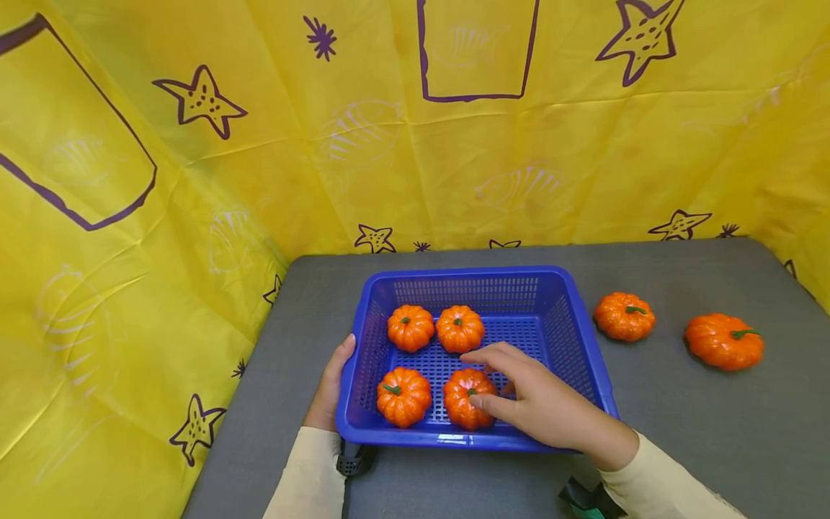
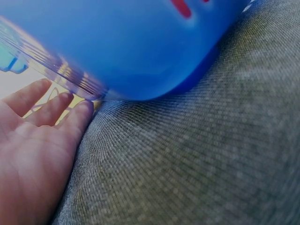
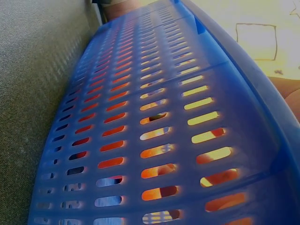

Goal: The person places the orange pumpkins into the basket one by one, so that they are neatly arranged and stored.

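Observation:
A blue perforated plastic basket [image 1: 480,441] holds small orange pumpkins, two toward the back and two toward the front. My left hand [image 1: 332,382] rests against the basket's left side; in the left wrist view its fingers [image 2: 56,110] are extended, tips at the basket wall. My right hand [image 1: 541,400] reaches over the front rim, above the front right pumpkin [image 1: 462,409]. Its thumb overlaps that pumpkin near the green stem, while the forefinger stretches past its back side, fingers spread. Beside it sits the front left pumpkin [image 1: 403,398]. Behind are the back left [image 1: 411,329] and back right [image 1: 460,329] pumpkins.
Two more pumpkins lie on the grey cloth-covered table [image 1: 661,425] to the basket's right: a rounder one [image 1: 622,317] near the rim and a wider one [image 1: 723,342] farther right. A yellow patterned curtain [image 1: 454,166] encloses the back and sides.

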`<state>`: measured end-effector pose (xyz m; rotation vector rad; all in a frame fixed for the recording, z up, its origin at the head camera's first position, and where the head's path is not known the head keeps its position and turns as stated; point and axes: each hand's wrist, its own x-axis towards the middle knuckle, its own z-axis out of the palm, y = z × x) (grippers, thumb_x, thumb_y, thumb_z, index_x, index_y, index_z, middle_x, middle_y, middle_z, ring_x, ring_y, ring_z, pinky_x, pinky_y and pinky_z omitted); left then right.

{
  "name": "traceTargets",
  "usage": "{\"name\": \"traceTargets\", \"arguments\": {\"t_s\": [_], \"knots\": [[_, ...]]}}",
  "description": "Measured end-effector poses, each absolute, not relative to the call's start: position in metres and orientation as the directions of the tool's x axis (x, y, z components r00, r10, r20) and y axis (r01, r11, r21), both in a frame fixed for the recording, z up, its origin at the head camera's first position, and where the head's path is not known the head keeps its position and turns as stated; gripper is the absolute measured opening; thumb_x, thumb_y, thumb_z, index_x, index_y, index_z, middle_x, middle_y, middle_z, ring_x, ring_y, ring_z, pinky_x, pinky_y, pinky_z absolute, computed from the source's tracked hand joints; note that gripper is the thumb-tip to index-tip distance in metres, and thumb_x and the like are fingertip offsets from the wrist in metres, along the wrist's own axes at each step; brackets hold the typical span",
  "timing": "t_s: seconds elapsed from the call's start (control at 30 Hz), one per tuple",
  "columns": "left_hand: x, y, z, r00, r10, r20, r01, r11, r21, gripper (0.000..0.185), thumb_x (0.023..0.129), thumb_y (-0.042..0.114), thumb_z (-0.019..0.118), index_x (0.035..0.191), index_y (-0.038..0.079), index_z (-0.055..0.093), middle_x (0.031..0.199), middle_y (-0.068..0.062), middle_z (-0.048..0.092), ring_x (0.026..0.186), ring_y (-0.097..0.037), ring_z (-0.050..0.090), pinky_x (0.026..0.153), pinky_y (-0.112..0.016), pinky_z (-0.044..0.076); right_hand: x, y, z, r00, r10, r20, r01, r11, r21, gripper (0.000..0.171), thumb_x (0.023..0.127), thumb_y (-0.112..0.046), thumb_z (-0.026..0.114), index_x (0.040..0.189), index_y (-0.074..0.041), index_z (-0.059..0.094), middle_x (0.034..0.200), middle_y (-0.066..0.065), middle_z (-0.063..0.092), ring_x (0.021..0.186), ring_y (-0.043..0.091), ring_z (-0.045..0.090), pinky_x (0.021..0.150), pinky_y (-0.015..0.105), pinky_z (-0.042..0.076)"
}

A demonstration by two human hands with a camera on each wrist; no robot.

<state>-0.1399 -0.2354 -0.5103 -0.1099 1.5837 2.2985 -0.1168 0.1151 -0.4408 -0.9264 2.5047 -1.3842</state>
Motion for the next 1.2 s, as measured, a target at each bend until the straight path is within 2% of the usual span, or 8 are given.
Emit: {"name": "traceTargets", "arguments": {"t_s": [0.27,0.6,0.87,1.2], "knots": [[-0.139,-0.236,-0.509,-0.938,0.239,-0.252,-0.321,-0.317,0.893,0.074,0.108,0.061,0.045,0.168,0.018,0.039,0.161,-0.019,0.049,0.137,-0.034,0.056,0.11,-0.05,0.049,-0.116,0.116,-0.438,-0.815,-0.55,0.181,-0.42,0.346,-0.839,0.044,0.106,-0.027,0.075,0.148,-0.025,0.063,0.142,-0.009,0.061,0.119,0.027,0.063,0.085,0.041,0.058],[-0.14,-0.234,-0.509,-0.937,0.242,-0.254,-0.323,-0.319,0.891,0.074,0.108,0.061,0.045,0.168,0.018,0.039,0.161,-0.019,0.05,0.137,-0.034,0.056,0.11,-0.05,0.049,-0.116,0.121,-0.435,-0.828,-0.499,0.257,-0.448,0.313,-0.837,0.042,0.105,-0.021,0.077,0.145,-0.026,0.065,0.136,-0.011,0.064,0.117,0.016,0.063,0.085,0.035,0.06],[-0.14,-0.234,-0.509,-0.937,0.24,-0.254,-0.323,-0.316,0.892,0.073,0.108,0.061,0.044,0.167,0.018,0.04,0.161,-0.019,0.05,0.137,-0.034,0.057,0.11,-0.05,0.049,-0.116,0.126,-0.434,-0.817,-0.477,0.325,-0.494,0.286,-0.821,0.044,0.102,-0.011,0.078,0.144,-0.021,0.066,0.138,-0.008,0.064,0.117,0.016,0.064,0.082,0.034,0.06],[-0.14,-0.235,-0.51,-0.936,0.237,-0.26,-0.327,-0.318,0.89,0.074,0.108,0.061,0.046,0.167,0.017,0.04,0.159,-0.018,0.052,0.135,-0.034,0.058,0.109,-0.051,0.05,-0.114,0.141,-0.428,-0.831,-0.432,0.349,-0.5,0.31,-0.808,0.046,0.101,-0.006,0.078,0.144,-0.016,0.066,0.136,-0.005,0.065,0.111,0.015,0.065,0.081,0.033,0.06]]}}
